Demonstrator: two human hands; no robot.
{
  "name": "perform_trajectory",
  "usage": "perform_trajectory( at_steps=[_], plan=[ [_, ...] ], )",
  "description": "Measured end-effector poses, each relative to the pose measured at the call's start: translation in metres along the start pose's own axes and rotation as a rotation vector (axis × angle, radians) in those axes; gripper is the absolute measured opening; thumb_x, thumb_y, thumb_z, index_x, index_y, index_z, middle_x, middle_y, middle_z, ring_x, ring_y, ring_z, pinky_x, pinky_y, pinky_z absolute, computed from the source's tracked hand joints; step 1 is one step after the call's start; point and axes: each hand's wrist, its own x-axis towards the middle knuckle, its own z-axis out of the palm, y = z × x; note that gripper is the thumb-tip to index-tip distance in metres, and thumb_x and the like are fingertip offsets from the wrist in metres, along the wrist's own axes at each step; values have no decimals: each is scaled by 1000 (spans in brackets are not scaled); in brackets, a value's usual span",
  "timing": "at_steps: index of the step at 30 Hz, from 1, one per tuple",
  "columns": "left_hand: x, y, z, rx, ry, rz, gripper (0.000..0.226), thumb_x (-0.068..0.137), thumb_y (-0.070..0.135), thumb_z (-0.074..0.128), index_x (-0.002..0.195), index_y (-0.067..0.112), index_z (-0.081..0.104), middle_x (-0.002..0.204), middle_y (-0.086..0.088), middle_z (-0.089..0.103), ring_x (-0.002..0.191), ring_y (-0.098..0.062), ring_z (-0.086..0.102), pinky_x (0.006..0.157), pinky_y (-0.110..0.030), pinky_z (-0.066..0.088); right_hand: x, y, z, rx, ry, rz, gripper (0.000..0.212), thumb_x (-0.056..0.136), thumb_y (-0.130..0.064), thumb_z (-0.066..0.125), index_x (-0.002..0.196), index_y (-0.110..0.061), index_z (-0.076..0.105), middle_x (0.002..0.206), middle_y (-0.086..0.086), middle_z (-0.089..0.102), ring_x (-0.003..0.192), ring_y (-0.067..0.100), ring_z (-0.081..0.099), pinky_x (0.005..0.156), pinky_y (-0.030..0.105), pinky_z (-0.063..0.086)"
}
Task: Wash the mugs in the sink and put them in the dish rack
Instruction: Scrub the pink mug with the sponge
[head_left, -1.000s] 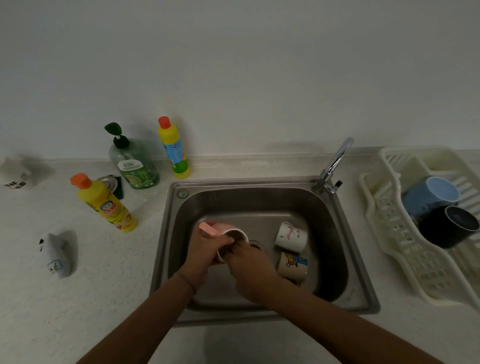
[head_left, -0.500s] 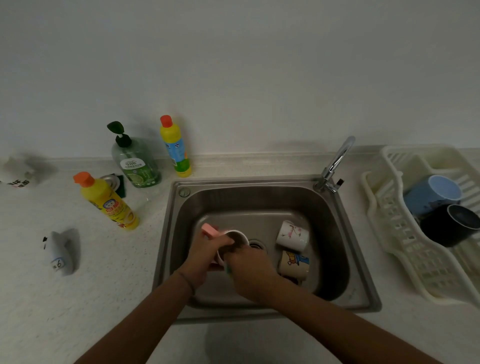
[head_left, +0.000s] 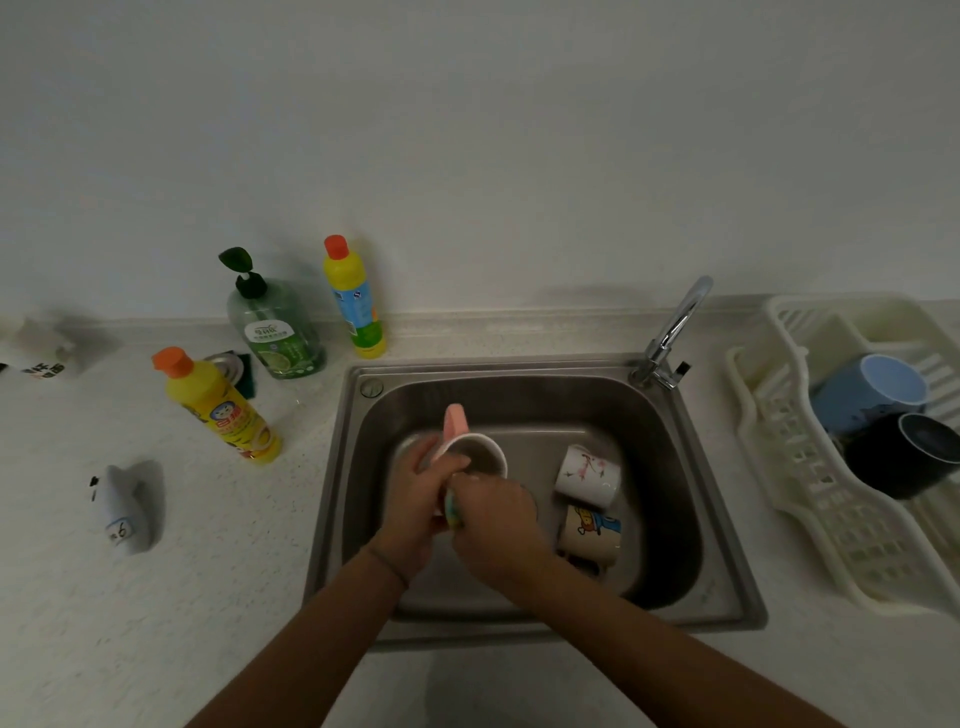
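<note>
Since a second ago you have turned the pink mug (head_left: 475, 452) so its handle now stands up toward the back of the sink (head_left: 727, 519) instead of lying off to the left. Your left hand (head_left: 415, 499) is closed around the mug's body, holding it tilted just above the basin floor with its mouth facing up and to the right. Your right hand (head_left: 496, 514) is closed on a sponge (head_left: 451, 506), only a yellow-green edge of which shows, pressed against the mug's near wall.

Two more mugs lie on their sides just to the right in the basin: a white floral mug (head_left: 587, 475) and, nearer you, a cartoon mug (head_left: 589, 535). The dish rack (head_left: 810, 499) on the tabletop to the right already holds a blue mug (head_left: 867, 392) and a black mug (head_left: 904, 457).

Your risk is slippage, I judge: a soapy, glazed mug held one-handed could twist out under scrubbing pressure and knock the two lying close by, chipping a rim. The faucet (head_left: 672, 327) looks off, so rinsing is not yet done.
</note>
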Motion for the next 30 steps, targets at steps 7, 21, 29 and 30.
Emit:
perform_trajectory(
  at_steps=[7, 21, 29, 30],
  plan=[
    [1, -7, -18, -29, 69, -29, 41, 88, 13, 73, 125, 30, 68, 118, -7, 71, 106, -31, 69, 69, -39, 60, 0, 21, -7, -257, -175, -286, 43, 93, -13, 61, 136, -13, 53, 131, 12, 61, 112, 29, 61, 89, 43, 56],
    [0, -5, -12, 64, 17, -60, 23, 90, 16, 71, 112, 21, 76, 110, -11, 75, 109, -35, 67, 79, -39, 57, -4, 1, 16, 149, -57, 34, 28, 97, -21, 60, 124, -15, 60, 112, 4, 68, 95, 16, 66, 86, 32, 56],
    [4, 17, -25, 325, -114, -162, 59, 69, 36, 78, 127, 35, 68, 119, -1, 68, 107, -26, 64, 73, -46, 64, 0, 20, 1, -272, -306, -229, 52, 94, -20, 60, 143, -14, 42, 142, 13, 51, 121, 29, 55, 98, 43, 51],
    [4, 19, -22, 344, -107, -138, 61, 68, 35, 79, 128, 35, 67, 118, 2, 67, 106, -25, 65, 74, -48, 64, 2, 19, 1, -293, -315, -203, 50, 95, -23, 60, 142, -13, 44, 139, 13, 54, 117, 29, 57, 96, 43, 52]
  ],
)
